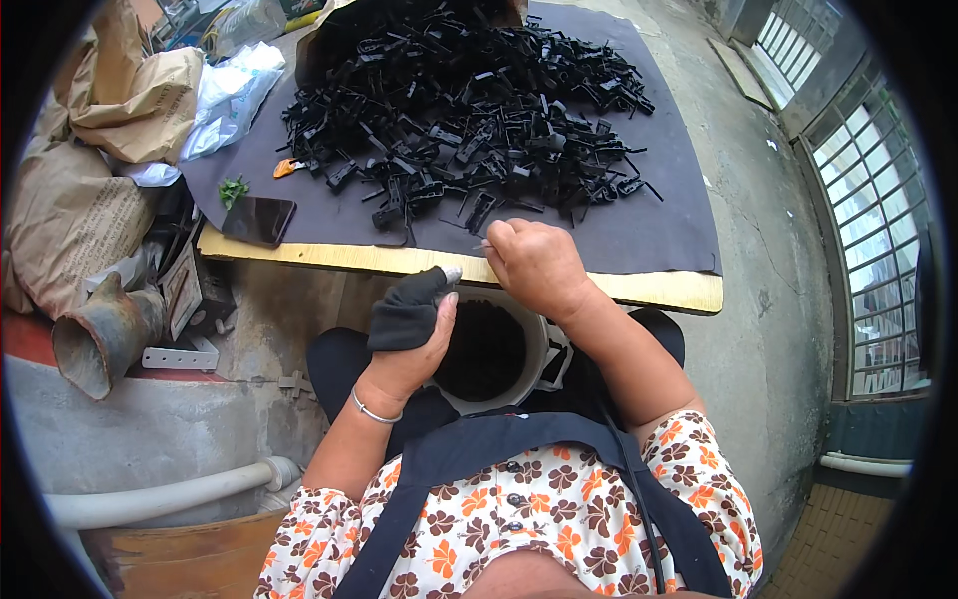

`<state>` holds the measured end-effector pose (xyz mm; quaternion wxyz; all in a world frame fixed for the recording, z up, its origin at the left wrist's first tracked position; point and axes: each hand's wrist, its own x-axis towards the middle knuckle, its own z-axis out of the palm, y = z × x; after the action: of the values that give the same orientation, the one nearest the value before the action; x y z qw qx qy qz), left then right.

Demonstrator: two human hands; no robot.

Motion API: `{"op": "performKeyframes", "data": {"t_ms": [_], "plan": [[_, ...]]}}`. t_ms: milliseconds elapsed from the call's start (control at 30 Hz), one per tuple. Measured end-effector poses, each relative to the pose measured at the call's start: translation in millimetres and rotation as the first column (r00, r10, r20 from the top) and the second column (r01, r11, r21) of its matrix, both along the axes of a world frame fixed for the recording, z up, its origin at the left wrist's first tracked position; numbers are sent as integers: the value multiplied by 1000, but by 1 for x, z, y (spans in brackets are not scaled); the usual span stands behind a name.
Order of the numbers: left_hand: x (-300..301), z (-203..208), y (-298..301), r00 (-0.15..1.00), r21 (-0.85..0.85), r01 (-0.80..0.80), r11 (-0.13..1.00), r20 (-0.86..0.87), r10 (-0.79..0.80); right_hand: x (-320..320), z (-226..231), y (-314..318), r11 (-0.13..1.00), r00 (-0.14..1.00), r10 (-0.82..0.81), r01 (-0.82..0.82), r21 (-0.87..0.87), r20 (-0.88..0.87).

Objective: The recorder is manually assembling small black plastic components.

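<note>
Because the white bucket stands below the bench's near edge, it presumably stays within easy reach. The right hand pinches a thin object; whether the cloth-wrapped left hand grips anything, I cannot tell. Glossy black slender-armed parts heap toward the bench's far edge.

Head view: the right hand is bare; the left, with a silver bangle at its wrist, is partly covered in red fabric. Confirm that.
Not red: the head view shows black fabric partly covering the left hand, which has the silver bangle at its wrist; the right hand is bare.
</note>
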<state>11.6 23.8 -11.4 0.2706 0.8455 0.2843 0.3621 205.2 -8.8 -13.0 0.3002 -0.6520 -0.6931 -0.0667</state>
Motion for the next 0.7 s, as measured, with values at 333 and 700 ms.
{"op": "performKeyframes", "data": {"t_ms": [333,700], "plan": [[26,17,9,977,-258,210,943,82,-195,-7,11,-27,906,903,392,-347,241,-175],[23,18,-6,972,-363,216,906,170,-163,-5,18,-32,913,610,199,-401,-81,-767]]}}
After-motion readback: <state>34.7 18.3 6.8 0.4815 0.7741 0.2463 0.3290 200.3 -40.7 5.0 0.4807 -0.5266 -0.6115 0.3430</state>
